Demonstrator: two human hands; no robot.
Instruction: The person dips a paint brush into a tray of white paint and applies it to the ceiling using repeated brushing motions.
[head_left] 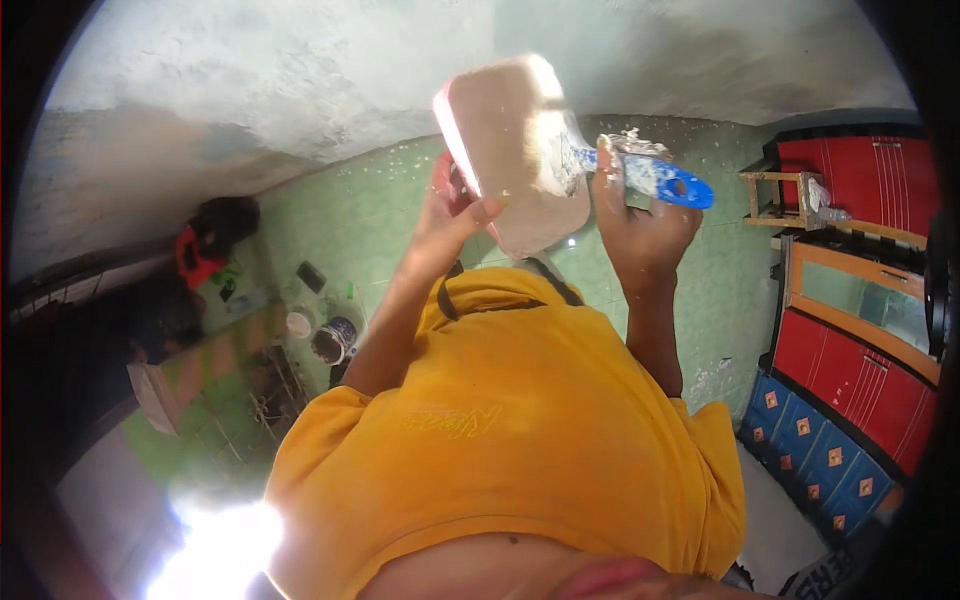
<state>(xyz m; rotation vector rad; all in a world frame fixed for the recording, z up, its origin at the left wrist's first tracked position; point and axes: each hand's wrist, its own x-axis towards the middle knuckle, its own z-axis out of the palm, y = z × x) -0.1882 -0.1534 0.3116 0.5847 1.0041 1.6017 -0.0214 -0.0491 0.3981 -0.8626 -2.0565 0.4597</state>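
My left hand (450,205) grips the left edge of a shallow tray (495,120) with rounded corners and a pinkish rim, its thumb lying over the face. Greyish-beige putty seems to coat the tray. My right hand (650,235) is closed around a putty knife (684,188) with a blue handle smeared with white putty. Its blade touches or hovers close over the right side of the tray; glare hides the exact contact. A clump of putty (640,143) clings near the right fingers.
Ahead rises a patchy grey-white wall (330,60) above a green tiled floor (385,185) spotted with putty. A bucket (333,340) stands at left. Red cabinets (840,180) and a small wooden stool (768,208) are at right. Bright light glares at lower left.
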